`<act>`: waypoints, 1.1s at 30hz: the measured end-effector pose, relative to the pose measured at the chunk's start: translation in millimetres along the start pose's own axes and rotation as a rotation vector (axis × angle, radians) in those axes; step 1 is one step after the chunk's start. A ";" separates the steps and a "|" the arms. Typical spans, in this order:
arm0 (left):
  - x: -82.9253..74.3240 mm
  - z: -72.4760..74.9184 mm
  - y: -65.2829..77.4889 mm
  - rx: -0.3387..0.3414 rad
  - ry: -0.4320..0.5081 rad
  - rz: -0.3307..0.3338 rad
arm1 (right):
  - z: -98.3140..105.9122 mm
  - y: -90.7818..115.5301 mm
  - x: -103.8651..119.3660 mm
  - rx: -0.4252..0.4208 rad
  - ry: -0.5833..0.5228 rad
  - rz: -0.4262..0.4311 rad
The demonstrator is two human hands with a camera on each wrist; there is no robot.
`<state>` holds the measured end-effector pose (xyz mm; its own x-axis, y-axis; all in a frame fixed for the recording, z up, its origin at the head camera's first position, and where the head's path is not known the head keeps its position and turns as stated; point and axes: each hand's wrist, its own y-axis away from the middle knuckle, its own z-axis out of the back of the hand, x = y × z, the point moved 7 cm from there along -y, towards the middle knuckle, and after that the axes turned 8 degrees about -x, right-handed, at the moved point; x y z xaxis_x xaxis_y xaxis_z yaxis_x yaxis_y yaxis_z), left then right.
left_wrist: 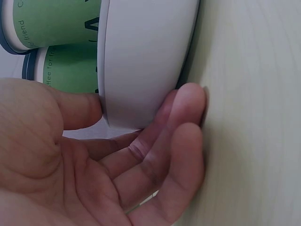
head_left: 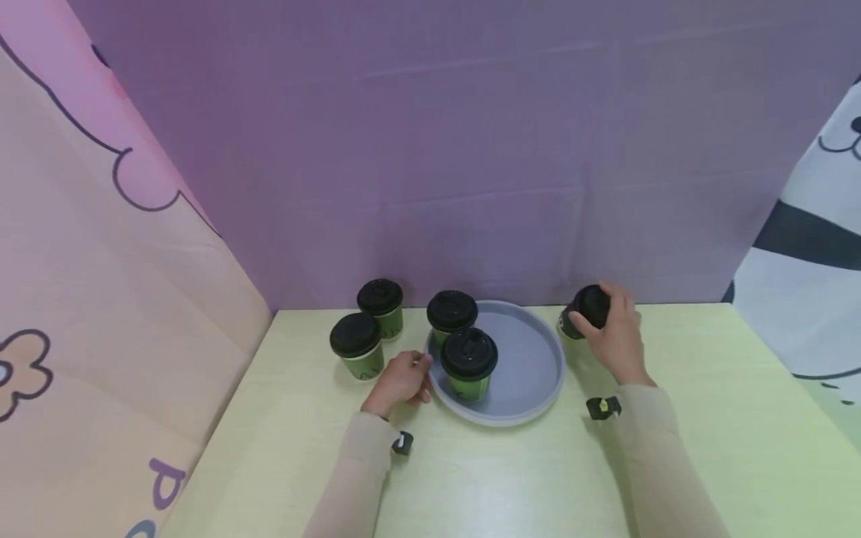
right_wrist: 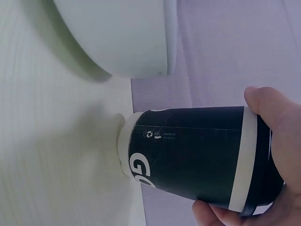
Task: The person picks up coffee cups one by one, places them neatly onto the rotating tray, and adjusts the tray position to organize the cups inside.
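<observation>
A round grey tray (head_left: 531, 366) bears two green paper cups with black lids, a rear one (head_left: 452, 310) and a front one (head_left: 468, 362). My left hand (head_left: 402, 379) grips the tray's left edge; in the left wrist view the thumb lies at the rim and the fingers (left_wrist: 188, 146) curl along the side wall near the tabletop. To the tray's right, my right hand (head_left: 617, 336) holds a black paper cup (right_wrist: 193, 153) by its black lid, thumb and fingers on opposite sides. That cup leans somewhat; its base is at the tabletop, and whether it touches is unclear.
Left of the tray stand two more lidded green cups, one at the back (head_left: 381, 306) and one nearer (head_left: 358, 345). A purple cloth (head_left: 471, 164) rises behind the pale table (head_left: 484, 486). Printed cloths flank the table at left (head_left: 101, 299) and right (head_left: 807, 299).
</observation>
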<state>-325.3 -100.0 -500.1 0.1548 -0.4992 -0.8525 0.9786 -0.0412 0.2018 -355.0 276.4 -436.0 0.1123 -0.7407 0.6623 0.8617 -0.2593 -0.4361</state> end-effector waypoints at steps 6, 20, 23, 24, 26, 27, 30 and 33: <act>-1.4 0.6 0.3 -0.001 -0.007 0.006 | 1.5 0.8 1.5 0.017 0.007 -0.010; -1.9 0.5 -0.7 -0.052 0.001 -0.015 | 10.8 -0.4 -0.2 0.024 -0.015 -0.011; -2.4 0.6 0.0 -0.050 0.001 -0.014 | 16.3 -0.9 2.8 0.025 -0.007 -0.011; -2.8 0.7 0.5 -0.046 0.001 -0.013 | 18.5 -1.0 4.8 0.023 -0.007 -0.010; -3.6 1.3 1.8 -0.032 0.002 -0.005 | 23.9 -1.2 10.1 0.013 -0.004 0.002; -3.9 1.6 2.4 -0.024 0.001 -0.003 | 26.4 -1.4 13.1 0.009 -0.006 0.010; -4.6 3.1 4.2 0.011 0.006 0.012 | 34.4 -1.6 23.5 -0.014 -0.012 0.041; -4.9 4.7 5.5 0.053 -0.003 0.014 | 41.4 -1.7 33.8 -0.033 -0.017 0.071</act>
<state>-321.4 -101.8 -492.6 0.1684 -0.5030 -0.8477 0.9676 -0.0797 0.2395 -332.2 277.5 -387.6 0.1809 -0.7475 0.6392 0.8347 -0.2270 -0.5017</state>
